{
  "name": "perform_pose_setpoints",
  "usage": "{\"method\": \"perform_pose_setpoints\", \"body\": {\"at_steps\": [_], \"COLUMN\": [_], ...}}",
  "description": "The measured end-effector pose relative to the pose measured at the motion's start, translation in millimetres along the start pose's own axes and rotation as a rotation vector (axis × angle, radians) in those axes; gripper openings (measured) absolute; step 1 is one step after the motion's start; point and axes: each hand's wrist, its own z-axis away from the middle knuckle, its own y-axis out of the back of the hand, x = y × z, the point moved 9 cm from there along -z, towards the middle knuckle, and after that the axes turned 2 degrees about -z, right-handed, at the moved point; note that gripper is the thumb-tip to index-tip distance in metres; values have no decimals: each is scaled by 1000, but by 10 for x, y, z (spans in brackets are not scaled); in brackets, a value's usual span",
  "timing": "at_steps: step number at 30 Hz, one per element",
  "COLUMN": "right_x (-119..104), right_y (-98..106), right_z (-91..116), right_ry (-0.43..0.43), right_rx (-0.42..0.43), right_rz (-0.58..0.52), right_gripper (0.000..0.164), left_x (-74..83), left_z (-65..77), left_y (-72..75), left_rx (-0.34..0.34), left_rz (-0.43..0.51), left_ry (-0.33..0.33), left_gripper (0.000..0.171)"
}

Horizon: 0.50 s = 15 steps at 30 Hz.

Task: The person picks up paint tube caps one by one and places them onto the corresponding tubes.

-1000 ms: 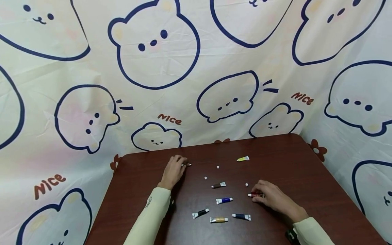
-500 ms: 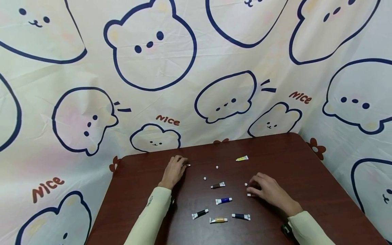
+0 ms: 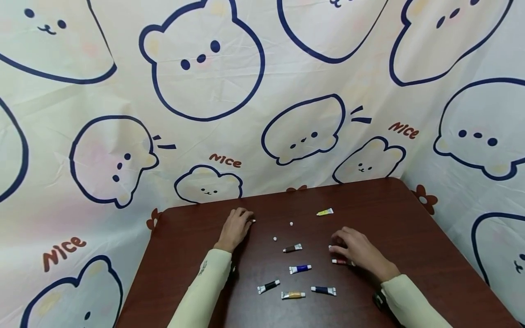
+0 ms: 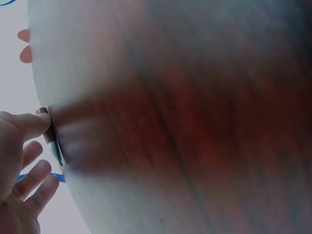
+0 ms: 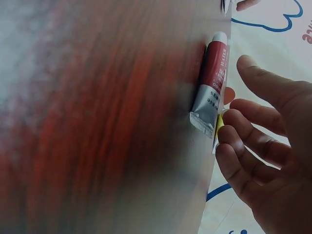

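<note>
On the far left of the table, my left hand (image 3: 235, 229) pinches a small paint tube, whose white cap (image 3: 253, 221) pokes out past the fingers. In the left wrist view, the thumb lies against this brown-and-silver paint tube (image 4: 49, 136). My right hand (image 3: 361, 249), fingers loosely bent, holds nothing. Just under it lies a red paint tube (image 5: 215, 63), label showing and crimped end toward the palm side; the hand partly covers it in the head view. A small white cap (image 3: 330, 246) shows at the right fingertips, mostly hidden.
Brown (image 3: 292, 248), blue (image 3: 300, 269), black (image 3: 268, 286), ochre (image 3: 293, 295) and dark blue (image 3: 323, 290) paint tubes lie mid-table. A yellow tube (image 3: 325, 212) lies farther back. Loose caps (image 3: 275, 238) sit between the hands. A printed cloth (image 3: 205, 91) hangs behind.
My right hand has let go of the red paint tube and shifted away from me and slightly left, toward the small white cap. The left hand stays almost where it was.
</note>
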Motion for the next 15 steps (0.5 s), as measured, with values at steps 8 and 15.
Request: {"method": "perform_pose_setpoints", "body": {"at_steps": [8,15], "right_x": [-2,-9], "right_y": [-57,-105], "right_z": [-69,-97], "right_ry": [-3,-6], "right_rx": [-39,-63], "right_rz": [-15,-23], "right_gripper": [32,29], "left_x": [6,-44], "left_z": [-17,-22], "left_y": [6,-48], "left_rx": [-18,-90], "left_rz": [-10,14], "left_ry": [11,64], "left_gripper": [17,13]}}
